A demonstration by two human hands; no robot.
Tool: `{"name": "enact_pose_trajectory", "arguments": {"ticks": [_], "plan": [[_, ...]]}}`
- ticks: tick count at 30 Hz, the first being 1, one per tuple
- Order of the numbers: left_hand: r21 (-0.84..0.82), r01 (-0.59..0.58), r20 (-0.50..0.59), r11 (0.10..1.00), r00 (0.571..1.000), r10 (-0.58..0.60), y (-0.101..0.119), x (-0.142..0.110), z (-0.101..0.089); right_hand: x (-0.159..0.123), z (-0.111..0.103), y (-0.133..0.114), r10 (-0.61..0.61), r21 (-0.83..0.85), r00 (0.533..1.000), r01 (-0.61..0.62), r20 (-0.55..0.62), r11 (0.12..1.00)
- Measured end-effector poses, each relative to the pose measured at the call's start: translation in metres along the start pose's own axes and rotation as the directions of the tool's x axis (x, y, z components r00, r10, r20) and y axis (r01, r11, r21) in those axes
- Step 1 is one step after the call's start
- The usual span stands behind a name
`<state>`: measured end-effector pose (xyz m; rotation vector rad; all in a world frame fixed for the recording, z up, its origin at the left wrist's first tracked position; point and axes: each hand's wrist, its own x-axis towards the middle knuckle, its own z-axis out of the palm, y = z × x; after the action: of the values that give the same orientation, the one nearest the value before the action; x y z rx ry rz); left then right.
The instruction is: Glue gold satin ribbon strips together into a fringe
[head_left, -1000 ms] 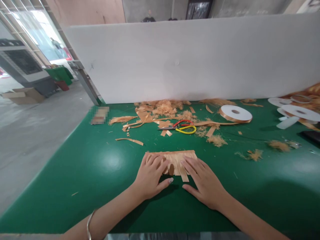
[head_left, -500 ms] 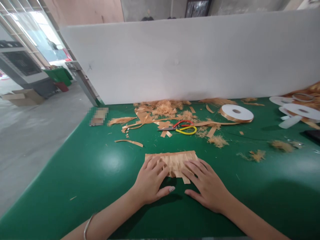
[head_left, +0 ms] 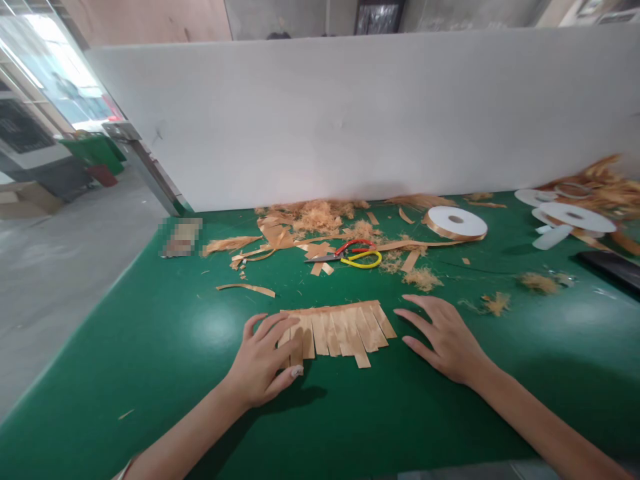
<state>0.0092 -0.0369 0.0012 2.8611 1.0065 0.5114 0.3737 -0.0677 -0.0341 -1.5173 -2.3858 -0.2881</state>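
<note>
A row of tan ribbon strips (head_left: 340, 330), joined along the top edge like a fringe, lies flat on the green table (head_left: 165, 373). One strip hangs lower than its neighbours near the right. My left hand (head_left: 265, 360) rests over the left end of the fringe, fingers apart and slightly bent, hiding part of it. To the right of the fringe, my right hand (head_left: 440, 337) is held off it with fingers spread and nothing in them. Beyond the fringe lie scissors (head_left: 350, 255) with one red and one yellow handle loop.
Frayed fibre scraps (head_left: 320, 219) and ribbon offcuts lie along the white partition (head_left: 310, 120). A white ribbon spool (head_left: 456, 222) trails ribbon toward the scissors. More spools (head_left: 575, 217) and a dark flat object (head_left: 613, 270) are at the right. A pixelated item (head_left: 183, 238) lies at the left edge.
Both hands were on the fringe with fingertips over it. My right hand has moved off to the right, and my left hand has slid left, uncovering most strips. The view has shifted slightly right.
</note>
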Motion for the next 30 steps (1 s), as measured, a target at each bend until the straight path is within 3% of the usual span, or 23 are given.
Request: {"name": "enact_pose_trajectory", "arguments": {"ticks": [9, 12, 15, 19, 23, 30], "plan": [[0.025, -0.040, 0.004, 0.999, 0.999, 0.039, -0.005, 0.009, 0.003, 0.064, 0.011, -0.013, -0.121, 0.134, 0.993, 0.121, -0.012, 0.984], [0.056, -0.061, 0.061, 0.997, 0.996, 0.058, -0.016, 0.035, 0.003, 0.093, 0.011, -0.018, -0.157, 0.187, 0.986, 0.142, 0.065, 0.972], [0.165, -0.017, 0.008, 0.986, 1.000, 0.016, -0.026, 0.073, 0.007, 0.124, 0.011, -0.027, -0.204, 0.149, 0.976, 0.192, 0.070, 0.970], [0.122, -0.040, 0.101, 0.992, 0.995, 0.028, -0.034, 0.112, 0.018, 0.156, 0.014, -0.036, -0.247, 0.205, 0.958, 0.215, 0.148, 0.955], [0.181, -0.081, 0.158, 0.980, 0.986, 0.053, -0.041, 0.120, 0.020, 0.165, 0.019, -0.033, -0.281, 0.211, 0.948, 0.247, 0.151, 0.946], [0.148, 0.005, 0.099, 0.989, 0.995, -0.020, -0.056, 0.092, 0.012, 0.140, 0.028, -0.010, -0.241, 0.102, 0.961, 0.229, 0.133, 0.968]]}}
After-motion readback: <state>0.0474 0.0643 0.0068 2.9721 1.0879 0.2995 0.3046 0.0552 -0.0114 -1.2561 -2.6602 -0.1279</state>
